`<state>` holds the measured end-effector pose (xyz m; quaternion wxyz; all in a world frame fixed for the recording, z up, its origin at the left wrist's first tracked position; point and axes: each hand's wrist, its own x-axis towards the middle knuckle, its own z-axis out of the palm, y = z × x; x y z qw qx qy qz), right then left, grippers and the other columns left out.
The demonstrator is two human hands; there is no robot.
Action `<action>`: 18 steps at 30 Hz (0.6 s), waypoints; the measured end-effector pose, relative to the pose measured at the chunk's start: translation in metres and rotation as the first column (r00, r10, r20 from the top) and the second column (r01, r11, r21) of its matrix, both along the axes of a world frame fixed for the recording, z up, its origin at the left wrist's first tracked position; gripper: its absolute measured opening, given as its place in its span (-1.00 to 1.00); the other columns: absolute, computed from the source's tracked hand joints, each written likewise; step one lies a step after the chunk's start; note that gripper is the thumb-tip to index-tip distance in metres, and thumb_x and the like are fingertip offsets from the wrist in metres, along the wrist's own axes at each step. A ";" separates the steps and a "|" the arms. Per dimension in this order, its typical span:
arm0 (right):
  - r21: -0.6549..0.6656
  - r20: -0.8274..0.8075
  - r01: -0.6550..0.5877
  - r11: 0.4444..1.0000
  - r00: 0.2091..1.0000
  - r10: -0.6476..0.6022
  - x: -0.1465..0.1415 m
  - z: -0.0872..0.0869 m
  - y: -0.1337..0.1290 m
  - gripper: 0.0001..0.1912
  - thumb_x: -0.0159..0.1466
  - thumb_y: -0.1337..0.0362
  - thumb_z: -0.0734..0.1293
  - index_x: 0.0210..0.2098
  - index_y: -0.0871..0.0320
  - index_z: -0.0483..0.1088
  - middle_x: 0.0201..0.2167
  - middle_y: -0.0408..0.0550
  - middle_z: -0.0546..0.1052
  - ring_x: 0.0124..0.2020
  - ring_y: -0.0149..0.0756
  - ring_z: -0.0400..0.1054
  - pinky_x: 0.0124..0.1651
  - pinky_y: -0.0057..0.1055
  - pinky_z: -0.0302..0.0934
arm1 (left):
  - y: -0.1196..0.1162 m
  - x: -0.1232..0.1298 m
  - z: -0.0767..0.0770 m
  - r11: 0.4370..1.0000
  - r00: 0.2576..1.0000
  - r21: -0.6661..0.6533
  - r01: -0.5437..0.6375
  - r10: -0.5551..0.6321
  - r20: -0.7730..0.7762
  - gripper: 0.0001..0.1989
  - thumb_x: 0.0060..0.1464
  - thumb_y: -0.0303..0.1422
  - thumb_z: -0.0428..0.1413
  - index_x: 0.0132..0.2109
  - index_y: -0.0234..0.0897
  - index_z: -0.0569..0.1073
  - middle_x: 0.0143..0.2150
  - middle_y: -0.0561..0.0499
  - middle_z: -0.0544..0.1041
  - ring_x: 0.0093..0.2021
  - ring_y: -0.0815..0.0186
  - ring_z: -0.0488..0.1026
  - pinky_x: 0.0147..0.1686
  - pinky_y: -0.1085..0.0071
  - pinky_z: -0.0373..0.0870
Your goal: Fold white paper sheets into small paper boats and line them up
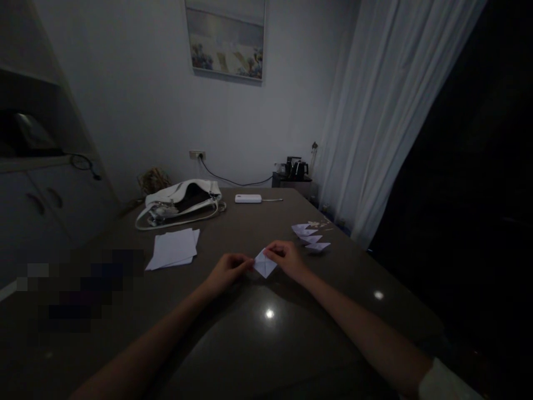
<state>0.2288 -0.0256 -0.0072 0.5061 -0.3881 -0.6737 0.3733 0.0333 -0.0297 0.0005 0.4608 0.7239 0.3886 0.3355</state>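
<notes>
A small folded square of white paper (265, 267) is held between my two hands, one corner pointing toward me and crease lines showing on its face. My left hand (228, 272) pinches its left corner between thumb and fingers. At the upper right edge, my right hand (288, 259) grips it, covering part of that side. Several folded paper boats (311, 240) stand in a row on the table to the right of my right hand. Left of my left hand lies a stack of white paper sheets (172, 248), slightly fanned.
A white handbag (183, 201) with its strap lies at the table's back left. Behind the hands is a white power bank (248, 198) with a short cable. Small pale scraps (318, 224) lie near the right edge of the dark table (233, 344). A kettle (298, 168) stands beyond it.
</notes>
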 end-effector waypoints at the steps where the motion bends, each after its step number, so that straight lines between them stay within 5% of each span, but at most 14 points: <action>1: 0.002 0.000 0.000 1.000 1.000 0.000 0.000 0.000 0.000 -0.77 0.07 0.14 0.36 -0.46 0.22 0.40 -0.55 -0.11 0.47 -0.52 -0.40 0.34 -0.44 -0.48 0.18 | 0.001 0.000 -0.001 1.000 1.000 -0.002 0.007 -0.007 0.006 -0.62 -0.02 -0.10 0.07 -0.42 -0.41 0.46 -0.53 0.02 0.45 -0.52 0.39 0.33 -0.50 0.51 0.21; 5: 0.005 0.002 -0.009 1.000 1.000 0.009 -0.001 0.001 -0.002 -0.77 0.07 0.15 0.36 -0.46 0.22 0.41 -0.53 -0.10 0.48 -0.50 -0.39 0.35 -0.42 -0.47 0.20 | 0.002 0.000 -0.003 1.000 1.000 0.008 0.002 -0.001 -0.013 -0.63 -0.03 -0.11 0.08 -0.36 -0.40 0.47 -0.46 -0.03 0.50 -0.46 0.33 0.39 -0.44 0.47 0.27; 13: 0.017 0.045 0.035 0.999 0.998 -0.036 -0.001 0.002 -0.003 -0.76 0.08 0.14 0.35 -0.48 0.23 0.41 -0.55 -0.09 0.48 -0.52 -0.39 0.35 -0.44 -0.47 0.19 | -0.006 0.002 0.005 0.967 0.981 0.256 -0.001 0.050 -0.186 -0.62 0.07 -0.14 -0.05 -0.42 -0.37 0.46 -0.50 0.00 0.46 -0.46 0.31 0.36 -0.45 0.47 0.22; 18: -0.030 0.081 -0.085 0.996 0.993 0.087 -0.002 -0.002 -0.004 -0.78 0.08 0.16 0.36 -0.45 0.23 0.43 -0.53 -0.08 0.49 -0.50 -0.38 0.36 -0.43 -0.48 0.19 | -0.010 0.007 0.001 0.969 0.978 0.239 0.059 -0.009 -0.206 -0.58 0.09 -0.10 -0.08 -0.38 -0.39 0.46 -0.49 0.03 0.42 -0.47 0.35 0.30 -0.48 0.50 0.17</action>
